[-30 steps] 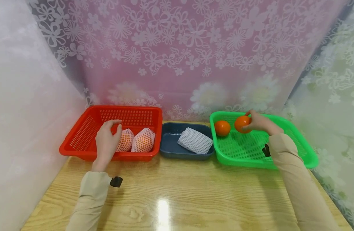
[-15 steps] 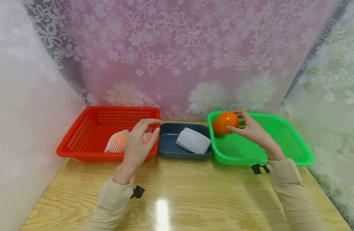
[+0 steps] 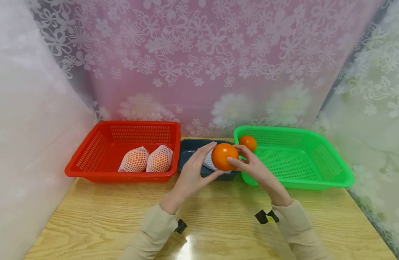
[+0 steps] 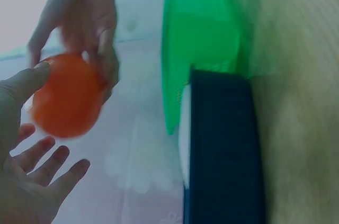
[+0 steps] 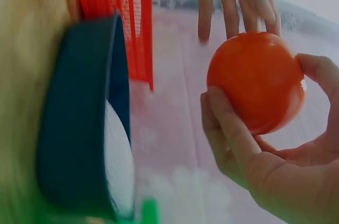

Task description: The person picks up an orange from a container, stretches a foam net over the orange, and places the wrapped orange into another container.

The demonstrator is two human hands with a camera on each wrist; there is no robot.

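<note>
An orange (image 3: 224, 157) is held up over the dark blue tray (image 3: 185, 159), pinched between the thumb and fingers of my right hand (image 3: 254, 166). My left hand (image 3: 191, 177) reaches in from the left, fingers extended and thumb apart, right beside the fruit. In the right wrist view the orange (image 5: 257, 82) sits in the right fingers, with the left fingertips at its far side. The left wrist view shows the left hand (image 4: 32, 181) with its fingers spread below the orange (image 4: 68, 97). White foam netting (image 3: 208, 162) lies in the tray, partly hidden behind the hands and fruit.
On the left, a red basket (image 3: 85, 169) contains two netted oranges (image 3: 134, 160). A green basket (image 3: 316, 184) at the right has another orange (image 3: 248, 143) in its left corner. All stand on a wooden table (image 3: 98, 216) before a floral curtain (image 3: 199, 65).
My right hand has carried the orange out of the green basket leftward to above the tray. My left hand has moved right from over the red basket to meet it.
</note>
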